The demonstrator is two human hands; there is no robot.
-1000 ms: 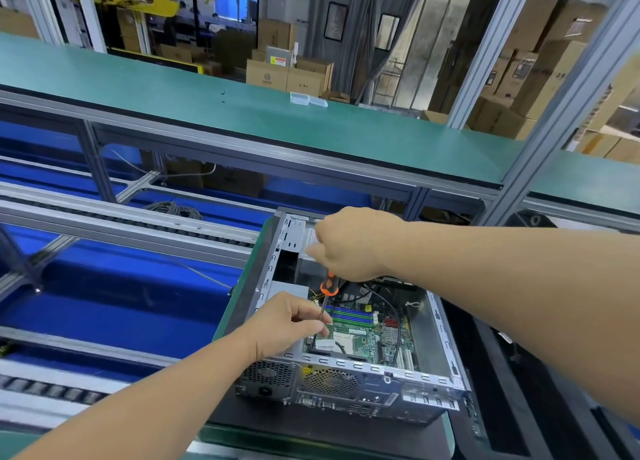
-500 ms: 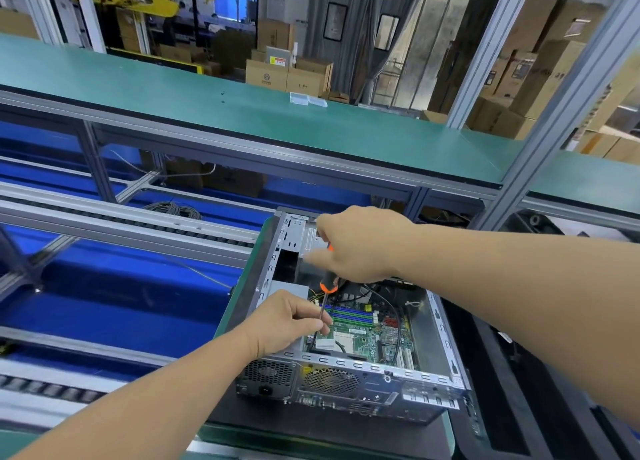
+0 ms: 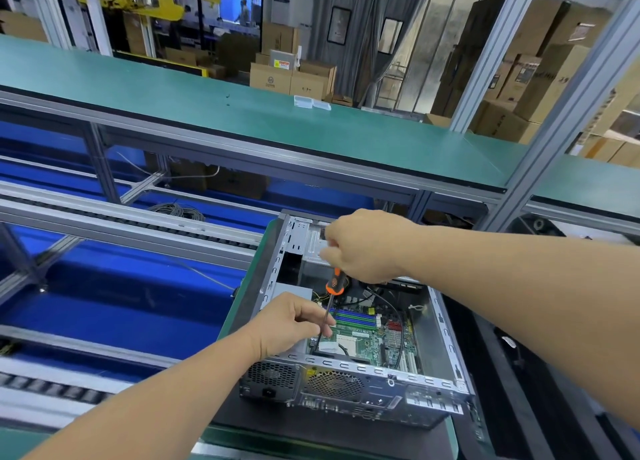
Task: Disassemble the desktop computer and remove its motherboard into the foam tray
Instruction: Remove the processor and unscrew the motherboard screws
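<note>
Orange-handled screwdriver (image 3: 333,284) gripped in my right hand (image 3: 363,246), its shaft pinched by my left hand (image 3: 294,322), I unscrew the motherboard (image 3: 374,335); next, probably steady turning.

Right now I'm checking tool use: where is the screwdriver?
In the head view, the screwdriver stands over the open computer case, its orange handle in the right hand, its shaft steadied by the left hand above the motherboard.

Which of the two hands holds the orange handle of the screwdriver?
The right hand grips the orange and black handle of the screwdriver from above. The left hand, lower down, only pinches the thin dark shaft over the motherboard.
</note>
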